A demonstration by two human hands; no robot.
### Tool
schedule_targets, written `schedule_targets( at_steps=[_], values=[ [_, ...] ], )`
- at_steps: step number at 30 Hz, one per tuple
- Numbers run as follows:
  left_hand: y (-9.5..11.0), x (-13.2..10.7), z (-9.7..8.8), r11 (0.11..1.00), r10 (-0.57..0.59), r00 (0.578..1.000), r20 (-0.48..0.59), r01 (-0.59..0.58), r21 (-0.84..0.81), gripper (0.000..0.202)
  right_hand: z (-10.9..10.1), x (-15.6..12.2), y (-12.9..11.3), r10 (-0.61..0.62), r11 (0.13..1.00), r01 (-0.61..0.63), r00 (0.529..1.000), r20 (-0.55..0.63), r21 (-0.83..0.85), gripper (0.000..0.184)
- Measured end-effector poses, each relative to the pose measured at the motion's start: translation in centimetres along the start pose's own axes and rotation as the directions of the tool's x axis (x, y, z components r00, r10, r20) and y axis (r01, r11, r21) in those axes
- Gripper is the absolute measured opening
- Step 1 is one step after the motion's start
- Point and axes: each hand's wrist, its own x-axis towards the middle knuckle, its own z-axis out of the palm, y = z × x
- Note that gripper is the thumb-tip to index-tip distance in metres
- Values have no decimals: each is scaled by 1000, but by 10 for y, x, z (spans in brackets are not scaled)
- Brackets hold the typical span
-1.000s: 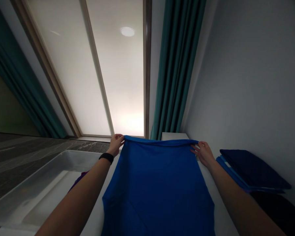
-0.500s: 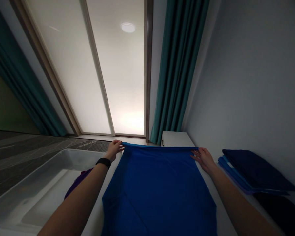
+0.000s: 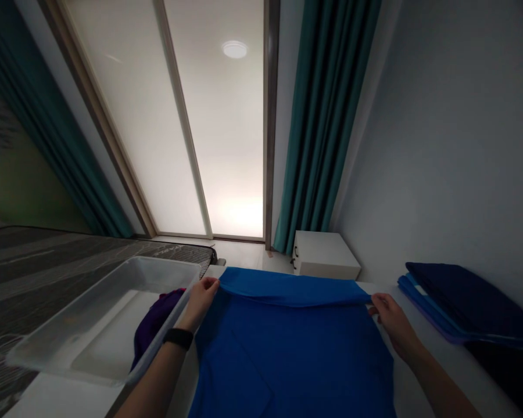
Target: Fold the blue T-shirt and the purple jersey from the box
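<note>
A blue garment (image 3: 296,354), perhaps a shirt, lies spread on the white table (image 3: 422,371). Its far edge shows a lighter blue strip, with a curved fold line running across it. My left hand (image 3: 203,293), with a black band on the wrist, pinches the strip's left corner. At the right corner, my right hand (image 3: 387,313) pinches the cloth between thumb and fingers. The near part of the garment runs out of view at the bottom.
To the left stands a clear plastic bin (image 3: 82,307) with purple cloth (image 3: 157,319) inside. Folded dark and blue clothes (image 3: 470,296) are stacked at the right by the wall. Beyond the table are a white cabinet (image 3: 326,252), teal curtains (image 3: 331,128) and frosted sliding doors (image 3: 222,128).
Both hands have come nearer with the garment's far edge, which was a narrow raised hem and now shows a wide lighter strip. The view has shifted slightly left.
</note>
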Motion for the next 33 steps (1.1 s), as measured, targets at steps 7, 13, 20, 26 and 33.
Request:
schedule_targets(
  at_steps=[7, 13, 20, 26, 33],
  values=[
    [-13, -11, -5, 943, 7, 1000, -5, -5, 332, 14, -11, -11, 24, -12, 977, 20, 999, 40, -212, 29],
    [-16, -13, -5, 876, -29, 999, 14, 19, 482, 22, -17, -9, 26, -98, 901, 129, 991, 96, -415, 30],
    [-15, -8, -8, 873, -6, 995, 97, -42, 485, 21, -13, -3, 31, -83, 935, 103, 994, 72, -340, 22],
    [-14, -8, -14, 923, 14, 992, 126, -62, 380, 33, -21, -4, 34, -90, 942, 124, 989, 121, -311, 25],
    [-21, -9, -14, 886, -33, 995, 90, -12, 463, 32, -22, -9, 38, -71, 930, 105, 992, 109, -353, 18]
  ],
)
